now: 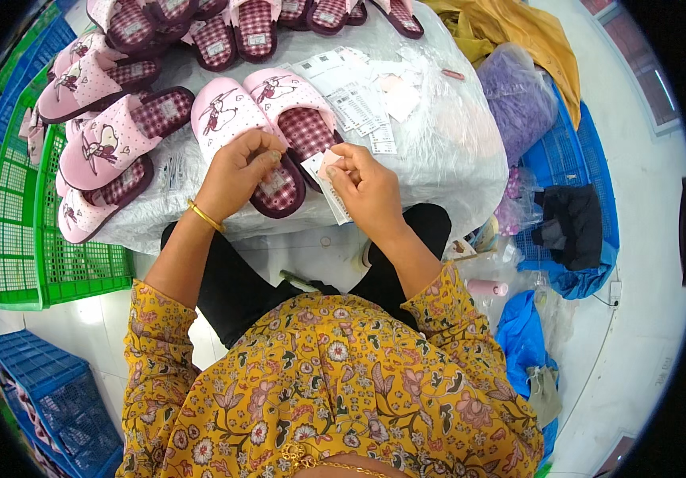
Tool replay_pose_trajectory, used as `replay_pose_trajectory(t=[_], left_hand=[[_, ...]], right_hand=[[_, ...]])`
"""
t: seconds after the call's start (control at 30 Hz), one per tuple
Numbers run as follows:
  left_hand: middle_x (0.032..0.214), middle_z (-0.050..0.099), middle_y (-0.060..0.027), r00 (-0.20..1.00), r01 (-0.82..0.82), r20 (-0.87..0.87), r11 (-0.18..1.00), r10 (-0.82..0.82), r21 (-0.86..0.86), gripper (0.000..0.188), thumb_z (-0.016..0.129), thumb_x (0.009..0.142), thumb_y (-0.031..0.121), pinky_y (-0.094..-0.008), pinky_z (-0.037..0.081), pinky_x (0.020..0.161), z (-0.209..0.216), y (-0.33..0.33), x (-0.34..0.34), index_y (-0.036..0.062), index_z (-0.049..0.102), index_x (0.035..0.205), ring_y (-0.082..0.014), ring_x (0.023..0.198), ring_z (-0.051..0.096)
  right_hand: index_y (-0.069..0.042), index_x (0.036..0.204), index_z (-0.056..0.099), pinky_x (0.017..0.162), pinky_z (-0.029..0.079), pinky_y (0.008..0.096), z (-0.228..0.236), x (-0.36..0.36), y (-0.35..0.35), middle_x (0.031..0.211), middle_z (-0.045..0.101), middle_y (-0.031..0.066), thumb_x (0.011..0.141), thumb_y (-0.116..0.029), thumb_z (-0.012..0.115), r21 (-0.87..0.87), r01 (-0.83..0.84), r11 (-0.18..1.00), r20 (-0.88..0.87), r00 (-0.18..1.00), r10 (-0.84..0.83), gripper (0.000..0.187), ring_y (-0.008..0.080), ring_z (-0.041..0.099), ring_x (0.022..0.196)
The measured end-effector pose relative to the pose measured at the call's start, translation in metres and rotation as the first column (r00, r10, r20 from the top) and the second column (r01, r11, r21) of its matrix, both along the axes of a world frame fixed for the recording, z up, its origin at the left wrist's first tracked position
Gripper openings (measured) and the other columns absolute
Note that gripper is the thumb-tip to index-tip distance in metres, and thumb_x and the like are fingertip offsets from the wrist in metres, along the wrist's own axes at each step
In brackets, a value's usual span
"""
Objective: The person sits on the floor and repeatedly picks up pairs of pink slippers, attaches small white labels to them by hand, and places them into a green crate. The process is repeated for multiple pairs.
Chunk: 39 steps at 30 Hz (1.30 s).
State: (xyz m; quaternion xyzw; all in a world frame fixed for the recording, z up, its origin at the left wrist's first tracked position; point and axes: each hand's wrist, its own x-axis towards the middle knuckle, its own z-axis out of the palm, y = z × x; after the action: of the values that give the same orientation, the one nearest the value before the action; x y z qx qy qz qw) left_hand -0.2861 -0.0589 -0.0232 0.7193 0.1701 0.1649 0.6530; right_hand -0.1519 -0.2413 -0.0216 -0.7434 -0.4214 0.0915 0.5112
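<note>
Two hands busy over one pink slipper (257,131), which lies on a plastic-wrapped bundle (446,151) right above the lap. Left hand (235,174) curled with fingertips pressed down on the checked insole of that slipper, gold bangle (204,216) on the wrist. Right hand (368,190) pinching a small white tag (321,166) between thumb and fingers, just beside the slipper's heel, with a strip of more tags hanging under it. Can't tell if the tag is actually touching the slipper.

Second pink slipper (294,103) of the pair right next to it, toe pointing away. Loose pile of paper tags (355,99) just beyond the right hand on the same bundle. More pink slippers (108,143) stacked off to the left, and a row of them (239,28) along the far edge.

Green crates (28,231) left of the bundle, blue crate (56,398) lower left on the floor. On the right: purple bag (518,95), yellow cloth (518,28), another blue crate (554,159) with a black cloth (572,225) over it, and a pink spool (488,287) near the knee.

Nothing between the hands and the slipper, though the left hand hides part of the insole.
</note>
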Motion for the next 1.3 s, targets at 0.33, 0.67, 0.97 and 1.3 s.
replay_pose_trajectory(t=[0.33, 0.67, 0.97, 1.3], left_hand=[[0.086, 0.058, 0.0013, 0.999, 0.012, -0.030, 0.999, -0.014, -0.052, 0.012, 0.057, 0.095, 0.006, -0.0207, 0.046, 0.064, 0.003, -0.002, 0.002, 0.0005, 0.061, 0.104, -0.0059, 0.069, 0.052], [0.087, 0.060, -0.0005, 0.998, 0.030, -0.049, 1.000, -0.030, 0.001, 0.013, 0.058, 0.094, 0.006, -0.0215, 0.047, 0.064, 0.007, -0.007, 0.010, -0.0009, 0.062, 0.104, -0.0070, 0.070, 0.056], [0.089, 0.058, 0.0011, 0.989, 0.145, 0.018, 0.989, -0.146, 0.017, 0.013, 0.058, 0.094, 0.005, -0.0206, 0.047, 0.067, 0.004, -0.009, 0.018, 0.0006, 0.059, 0.107, -0.0059, 0.074, 0.056], [0.089, 0.057, 0.0018, 0.972, 0.221, 0.100, 0.974, -0.215, -0.058, 0.016, 0.058, 0.092, -0.002, -0.0200, 0.046, 0.074, 0.004, -0.008, 0.021, 0.0011, 0.057, 0.107, -0.0037, 0.082, 0.053]], right_hand=[[0.000, 0.105, 0.064, 0.061, 0.053, 0.0310, -0.004, 0.000, -0.004, 0.087, 0.069, 0.0144, 0.091, -0.005, 0.062, 0.051, 0.026, 0.998, -0.149, 0.989, -0.018, 0.015, 0.0208, 0.069, 0.067], [-0.003, 0.101, 0.066, 0.067, 0.053, 0.0289, -0.004, 0.014, 0.001, 0.088, 0.067, 0.0091, 0.084, 0.000, 0.068, 0.117, -0.069, 0.991, 0.121, 0.991, 0.054, 0.017, 0.0166, 0.067, 0.076], [-0.004, 0.105, 0.063, 0.068, 0.054, 0.0249, 0.003, 0.006, 0.015, 0.085, 0.071, 0.0066, 0.083, -0.003, 0.072, 0.115, -0.095, 0.989, -0.119, 0.987, 0.109, 0.023, 0.0117, 0.068, 0.076], [-0.005, 0.104, 0.063, 0.065, 0.053, 0.0247, -0.002, 0.004, 0.022, 0.082, 0.071, 0.0064, 0.081, -0.003, 0.074, 0.108, -0.122, 0.987, -0.092, 0.987, 0.132, 0.025, 0.0120, 0.067, 0.073]])
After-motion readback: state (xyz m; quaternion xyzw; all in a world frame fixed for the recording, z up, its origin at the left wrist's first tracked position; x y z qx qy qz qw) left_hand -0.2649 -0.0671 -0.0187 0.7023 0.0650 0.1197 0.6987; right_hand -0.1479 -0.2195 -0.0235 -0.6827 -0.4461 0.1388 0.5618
